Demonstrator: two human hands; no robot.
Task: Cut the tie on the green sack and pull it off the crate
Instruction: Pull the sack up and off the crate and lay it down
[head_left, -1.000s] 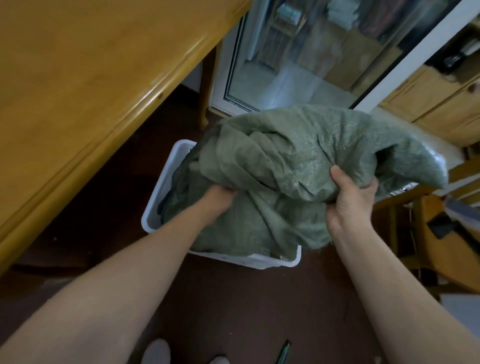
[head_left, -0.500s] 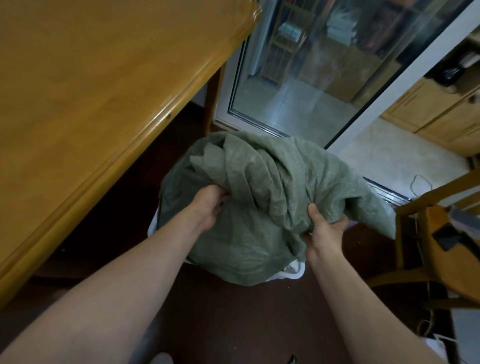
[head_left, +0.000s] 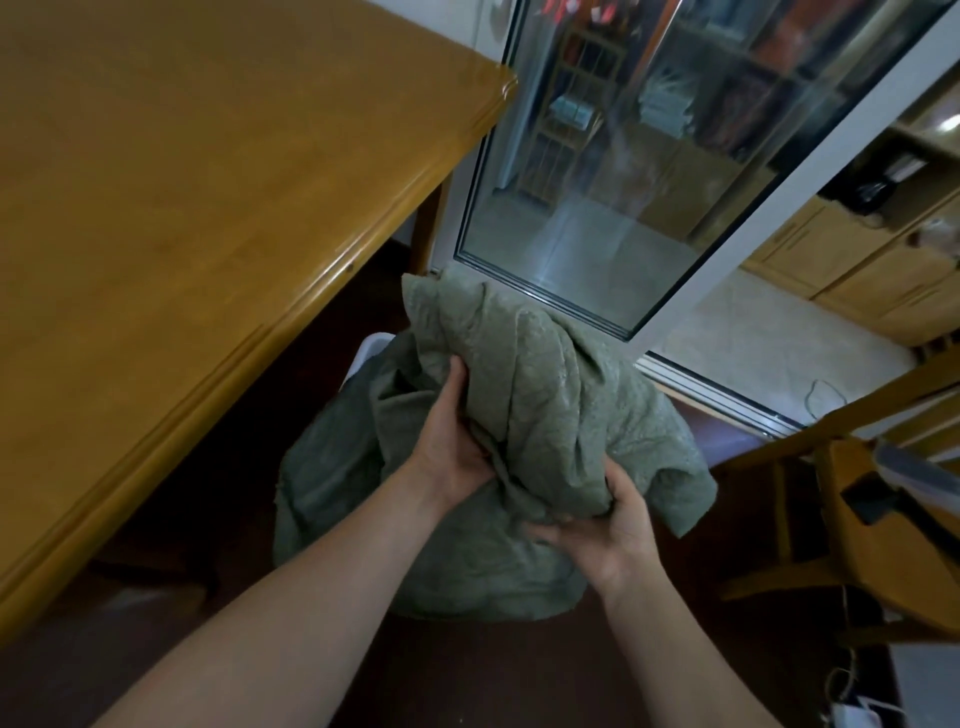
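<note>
The sack (head_left: 550, 415) is bunched up in both hands over the dark floor (head_left: 467, 670), in the gap between the wooden worktop (head_left: 208, 208) on the left and a wooden chair (head_left: 852, 499) on the right. The worktop's moulded edge runs diagonally from lower left to its far corner, and the sack hangs just beside that edge, not touching it. Behind the sack stands a glass door (head_left: 597, 197) in a white frame; the sack's upper fold reaches up in front of the door's bottom rail. To the right, between sack and chair, a strip of bare floor stays open.

The left hand (head_left: 447, 441) is closed on a fold at the sack's middle, thumb lying up along the cloth. The right hand (head_left: 608, 535) grips from below, palm up, fingers curled into the gathered cloth. The two hands are near each other.

Only a small white corner of the crate (head_left: 371, 348) shows, at the sack's upper left; the cloth drapes over the rest, and what lies in the crate is hidden.
</note>
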